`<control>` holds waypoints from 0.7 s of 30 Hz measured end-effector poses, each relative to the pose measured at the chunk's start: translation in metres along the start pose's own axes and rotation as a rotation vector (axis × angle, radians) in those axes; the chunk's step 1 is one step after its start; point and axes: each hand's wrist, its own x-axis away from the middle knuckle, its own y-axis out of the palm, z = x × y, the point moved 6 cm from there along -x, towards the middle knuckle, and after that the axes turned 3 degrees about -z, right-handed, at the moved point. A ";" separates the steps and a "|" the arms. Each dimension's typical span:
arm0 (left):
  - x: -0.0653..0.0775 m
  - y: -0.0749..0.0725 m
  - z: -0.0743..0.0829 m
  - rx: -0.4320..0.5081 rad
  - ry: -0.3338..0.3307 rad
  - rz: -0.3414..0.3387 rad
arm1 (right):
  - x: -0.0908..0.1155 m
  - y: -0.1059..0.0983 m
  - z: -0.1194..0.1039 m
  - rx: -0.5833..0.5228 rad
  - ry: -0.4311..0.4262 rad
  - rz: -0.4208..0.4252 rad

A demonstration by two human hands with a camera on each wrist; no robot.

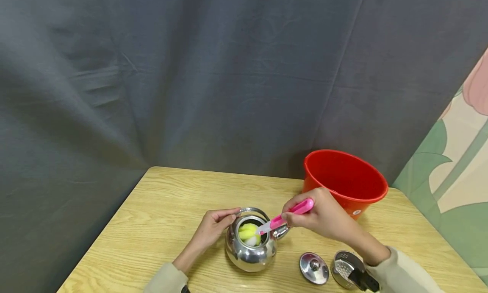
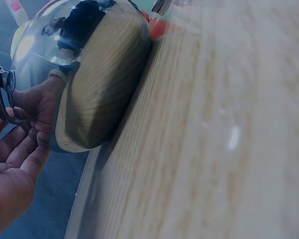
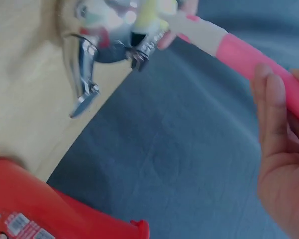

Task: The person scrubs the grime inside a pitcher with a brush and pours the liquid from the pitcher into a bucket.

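Two hands at work. What does each have hold of?

My right hand (image 1: 318, 212) is closed, fingers and thumb gripping the pink handle of a sponge brush (image 1: 284, 219). My left hand (image 1: 211, 229) pinches the left end of the kettle handle (image 1: 255, 209).

Position of the kettle?

The steel kettle (image 1: 249, 257) stands upright on the wood-grain table (image 1: 152, 225), between my hands, its spout (image 1: 281, 232) towards my right. The yellow-and-white sponge head (image 1: 248, 232) sits in its mouth.

Other items?

The lid (image 1: 313, 268) lies knob up, right of the kettle. Just beside it is a perforated strainer (image 1: 341, 269), partly hidden. A red tub (image 1: 343, 174) stands beyond my right hand.
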 end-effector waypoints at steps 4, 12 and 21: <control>0.000 0.001 0.000 -0.005 0.002 -0.005 | -0.005 -0.007 0.012 -0.069 0.103 -0.062; 0.000 0.001 0.001 -0.002 -0.003 -0.010 | 0.000 -0.012 0.034 -0.228 0.296 -0.083; 0.000 0.000 0.002 0.017 -0.014 0.001 | -0.004 -0.014 0.032 -0.083 0.301 -0.062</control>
